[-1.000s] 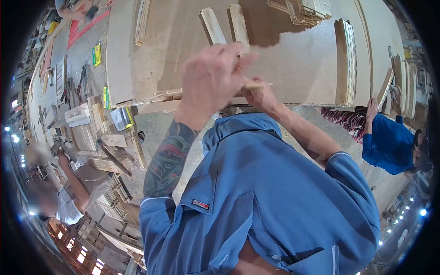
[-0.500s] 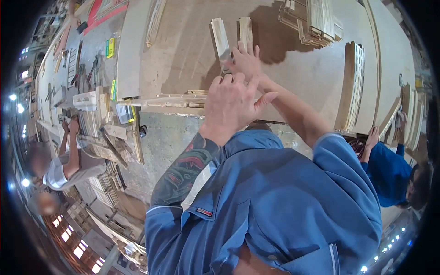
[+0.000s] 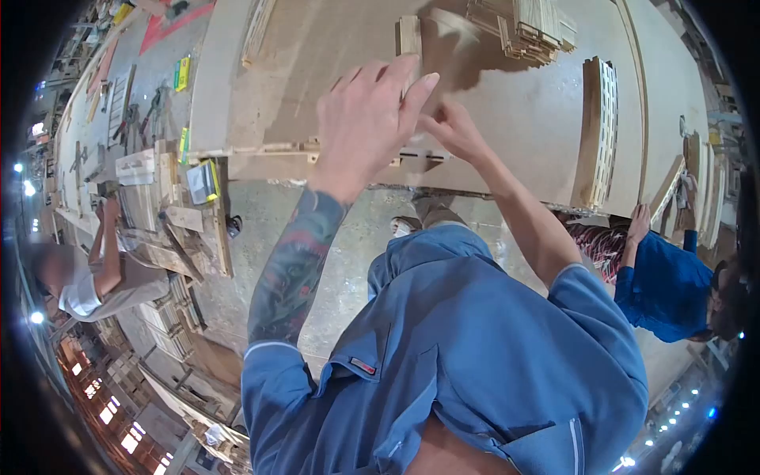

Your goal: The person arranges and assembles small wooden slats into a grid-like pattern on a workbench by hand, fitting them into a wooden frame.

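My left hand (image 3: 366, 123) is over the workbench (image 3: 507, 127), back upward, fingers stretched forward and thumb apart. Its fingertips overlap the near end of a pale wooden slat (image 3: 410, 38) that lies lengthwise on the bench. My right hand (image 3: 459, 133) is just to the right and nearer the bench edge, its fingers curled in and partly blurred. I cannot tell what is between them. Thin wooden strips (image 3: 285, 149) lie along the front edge, beside and partly behind my left hand.
A pile of slats (image 3: 537, 32) sits at the far side, and a slotted stack of boards (image 3: 599, 134) stands to the right. One person (image 3: 665, 277) in blue is at the right, another (image 3: 103, 269) works at the left. Yellow-green boxes (image 3: 183, 73) lie on the left bench.
My hands have moved apart; the right has drawn back toward me and curled, the left has shifted forward and left. The left of two slats no longer shows. The view has shifted slightly.
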`<action>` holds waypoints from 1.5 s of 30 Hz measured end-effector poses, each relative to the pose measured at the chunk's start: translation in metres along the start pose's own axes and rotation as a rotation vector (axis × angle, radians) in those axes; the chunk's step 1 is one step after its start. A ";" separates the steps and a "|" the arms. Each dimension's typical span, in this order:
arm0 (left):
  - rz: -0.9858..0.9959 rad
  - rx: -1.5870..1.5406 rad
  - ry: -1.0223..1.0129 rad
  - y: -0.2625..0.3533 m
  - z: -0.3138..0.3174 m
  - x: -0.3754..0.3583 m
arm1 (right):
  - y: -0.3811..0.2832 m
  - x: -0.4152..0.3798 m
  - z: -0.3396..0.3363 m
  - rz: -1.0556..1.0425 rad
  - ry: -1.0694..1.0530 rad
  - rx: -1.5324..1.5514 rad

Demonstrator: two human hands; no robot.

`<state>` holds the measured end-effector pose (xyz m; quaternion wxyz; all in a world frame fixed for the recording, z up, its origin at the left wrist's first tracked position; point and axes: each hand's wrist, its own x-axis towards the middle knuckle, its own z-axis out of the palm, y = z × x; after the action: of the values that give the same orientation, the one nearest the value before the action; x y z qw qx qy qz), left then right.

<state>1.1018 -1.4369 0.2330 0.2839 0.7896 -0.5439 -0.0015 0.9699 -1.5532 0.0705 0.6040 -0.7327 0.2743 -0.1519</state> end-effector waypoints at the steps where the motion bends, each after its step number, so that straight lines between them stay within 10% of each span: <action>1: -0.014 0.030 -0.033 0.000 0.004 -0.004 | 0.008 -0.019 -0.004 0.010 -0.049 0.049; 7: -0.069 0.027 -0.022 0.000 0.003 -0.007 | 0.012 -0.053 0.003 0.010 -0.086 -0.102; 9: -0.071 0.022 -0.028 -0.001 0.003 -0.007 | 0.003 -0.055 0.009 -0.276 -0.049 -0.527; 12: -0.077 0.014 -0.038 -0.002 0.002 -0.009 | -0.019 -0.052 0.022 -0.146 -0.148 -0.820; 19: -0.019 -0.099 0.021 -0.006 0.001 -0.008 | 0.021 -0.048 0.001 -0.107 -0.251 -0.678; 28: -0.003 -0.004 0.261 -0.037 -0.052 -0.025 | 0.076 0.099 0.066 -0.069 0.699 -1.119; 32: -0.053 0.139 0.273 -0.060 -0.065 -0.044 | 0.057 0.095 0.051 0.177 0.173 -0.680; 37: -0.066 0.058 0.127 -0.069 -0.061 -0.054 | 0.007 -0.003 -0.020 0.139 0.123 0.087; 45: -0.005 0.242 0.061 -0.074 -0.053 -0.062 | 0.006 -0.066 -0.033 0.022 0.019 -0.174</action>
<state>1.1570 -1.3420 0.2252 0.2031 0.8191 -0.5293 0.0875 0.8971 -1.5423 0.0790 0.5372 -0.7779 0.3001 -0.1277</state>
